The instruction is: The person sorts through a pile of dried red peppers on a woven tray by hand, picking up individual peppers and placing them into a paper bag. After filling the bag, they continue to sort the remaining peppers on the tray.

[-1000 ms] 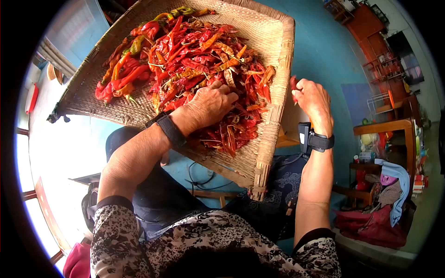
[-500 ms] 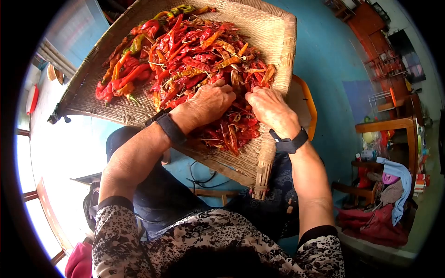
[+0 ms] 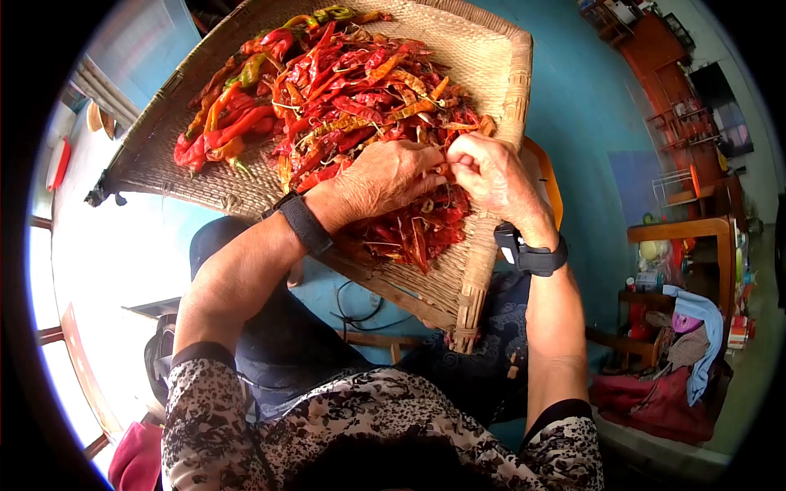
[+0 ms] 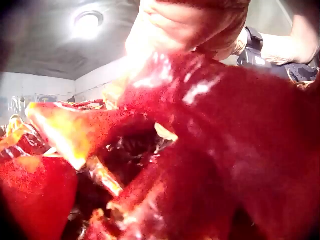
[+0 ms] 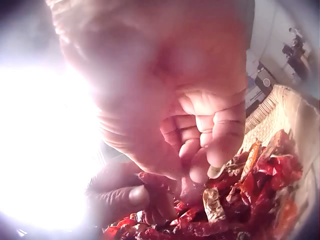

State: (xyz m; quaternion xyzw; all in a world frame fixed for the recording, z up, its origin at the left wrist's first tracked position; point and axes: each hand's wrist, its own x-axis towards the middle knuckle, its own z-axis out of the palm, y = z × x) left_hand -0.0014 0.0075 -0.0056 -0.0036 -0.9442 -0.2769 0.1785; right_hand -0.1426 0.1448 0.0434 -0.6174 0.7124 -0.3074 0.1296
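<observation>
A heap of dried red chilies [image 3: 352, 106] fills much of a woven basket [image 3: 483, 49] held across the person's lap. Low over the heap, the left hand [image 3: 389, 173] pinches a dried chili between thumb and fingers. The right hand [image 3: 495, 176] meets it near the basket's right rim, its fingers curled in and pinching at the same chili. In the right wrist view, the left thumb [image 5: 127, 197] lies just beside the right fingertips [image 5: 200, 170], and the chili is mostly hidden between them. Shiny chili skins [image 4: 200, 100] fill the left wrist view.
Fresher red and green peppers [image 3: 233, 123] lie along the basket's left side. Beyond its right rim shows part of an orange-edged container [image 3: 553, 184]. A wooden chair [image 3: 679, 233] with clothes stands at right, and a dark cable [image 3: 360, 311] lies on the blue floor.
The right hand, holding a red chili outside the right rim at first, has come left over the heap to meet the left hand. The left hand has shifted slightly right.
</observation>
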